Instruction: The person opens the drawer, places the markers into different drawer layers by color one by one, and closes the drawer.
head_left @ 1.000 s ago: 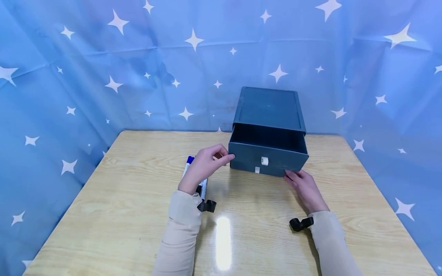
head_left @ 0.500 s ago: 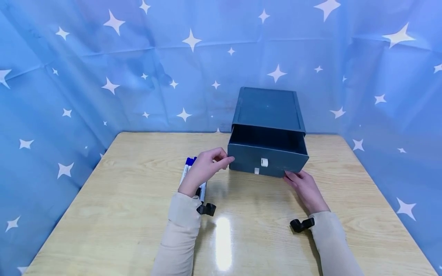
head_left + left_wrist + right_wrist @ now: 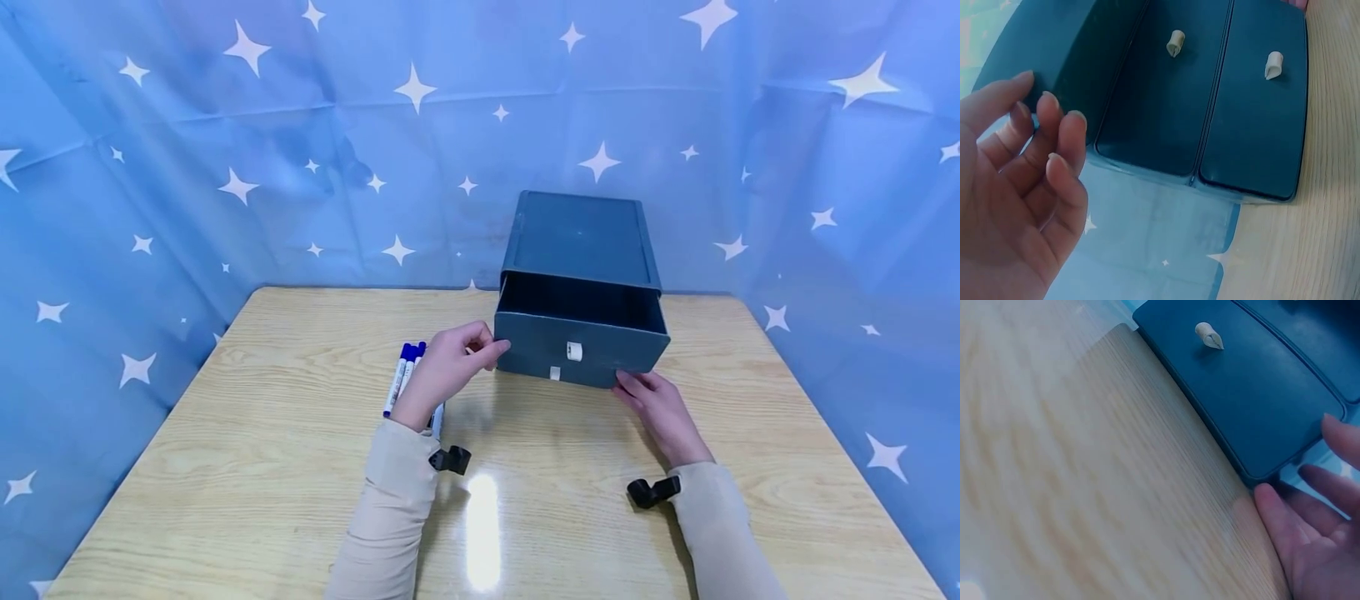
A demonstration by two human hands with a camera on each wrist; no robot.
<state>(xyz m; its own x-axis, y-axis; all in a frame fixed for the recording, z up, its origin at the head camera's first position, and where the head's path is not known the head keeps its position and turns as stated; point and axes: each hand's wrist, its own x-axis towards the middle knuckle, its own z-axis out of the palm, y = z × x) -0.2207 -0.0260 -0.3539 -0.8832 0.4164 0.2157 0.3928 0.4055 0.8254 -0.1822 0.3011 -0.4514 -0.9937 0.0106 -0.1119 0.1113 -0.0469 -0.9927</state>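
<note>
A dark blue drawer unit (image 3: pixel 581 237) stands toward the back of the table, its top drawer (image 3: pixel 536 340) pulled out. No contents show in the visible part of the drawer. My left hand (image 3: pixel 442 367) pinches the drawer's front left corner, the thumb on the front face and the other fingers bent beside it. Low on the unit's right side, my right hand (image 3: pixel 663 417) touches the edge of the bottom drawer (image 3: pixel 1235 400), with its fingers lying fairly straight along the side. Both lower drawers are shut in the left wrist view and have small pale pull tabs (image 3: pixel 1175 42).
Several white markers with blue caps (image 3: pixel 407 367) lie on the wooden table (image 3: pixel 262 433), partly hidden by my left hand and forearm. A blue curtain with white stars (image 3: pixel 300 208) hangs behind and beside the table.
The view has shifted slightly, and more of the markers shows beside my left wrist. Both hands keep their places at the unit, and the drawer stays pulled out about the same.
</note>
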